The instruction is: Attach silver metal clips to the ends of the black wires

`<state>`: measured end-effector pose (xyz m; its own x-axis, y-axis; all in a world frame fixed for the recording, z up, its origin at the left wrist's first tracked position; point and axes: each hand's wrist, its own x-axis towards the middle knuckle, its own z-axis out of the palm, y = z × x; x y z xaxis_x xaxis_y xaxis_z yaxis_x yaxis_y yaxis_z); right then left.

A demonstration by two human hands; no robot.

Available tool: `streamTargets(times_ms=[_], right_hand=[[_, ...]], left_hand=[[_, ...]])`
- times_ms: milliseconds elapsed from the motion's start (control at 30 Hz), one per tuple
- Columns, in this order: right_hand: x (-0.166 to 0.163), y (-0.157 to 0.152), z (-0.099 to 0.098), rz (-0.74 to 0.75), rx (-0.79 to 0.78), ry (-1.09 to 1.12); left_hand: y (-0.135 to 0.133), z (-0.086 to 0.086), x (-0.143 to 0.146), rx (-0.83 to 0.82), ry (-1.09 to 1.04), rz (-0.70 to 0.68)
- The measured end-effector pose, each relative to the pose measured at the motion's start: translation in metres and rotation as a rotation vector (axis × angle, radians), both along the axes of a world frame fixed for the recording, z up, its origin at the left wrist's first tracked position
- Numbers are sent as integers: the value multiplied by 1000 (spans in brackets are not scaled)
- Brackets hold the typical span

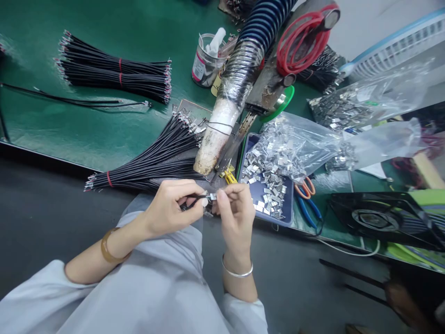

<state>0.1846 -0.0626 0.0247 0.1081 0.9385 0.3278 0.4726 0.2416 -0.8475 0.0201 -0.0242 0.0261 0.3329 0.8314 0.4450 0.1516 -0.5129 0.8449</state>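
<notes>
My left hand [174, 206] is closed in a pinch on a thin black wire [195, 197], just in front of the bench edge. My right hand [236, 211] pinches a small silver metal clip [212, 197] at the tip of that wire. The two hands meet fingertip to fingertip over my lap. A bundle of black wires [149, 162] with a red band lies just beyond my left hand. A blue tray [288, 211] of loose silver clips sits right of my right hand.
More black wire bundles [111, 69] lie on the green mat [41, 116] at the back left. A ribbed extraction hose [239, 74], a jar [205, 62], a red cable coil [302, 41], bags of metal clips [299, 144], scissors [308, 197] and a black fan [378, 218] crowd the right.
</notes>
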Motion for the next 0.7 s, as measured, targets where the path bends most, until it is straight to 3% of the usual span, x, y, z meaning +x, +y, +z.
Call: streamTargets(times_ms=[133,200,333,400,567,700], right_hand=[[3,-1,-4,-17,322,-307],[5,-5,-7,-72,390,-357],[8,-14,-10,-296,397,-104],[8,-16,-10,-303,402,-32],[5,-9,-11,-138,409,-287],[-1,-3,-13,-123,419,-396]], left_hand=[[2,4,0,-202,-67,-67],[2,3,2,-276,-100,-51],[0,-2,8,-326,-107,26],[-1,-4,9,-311,-87,55],[-2,-5,11,-313,-55,76],[-3,-3,15,-282,-39,136]])
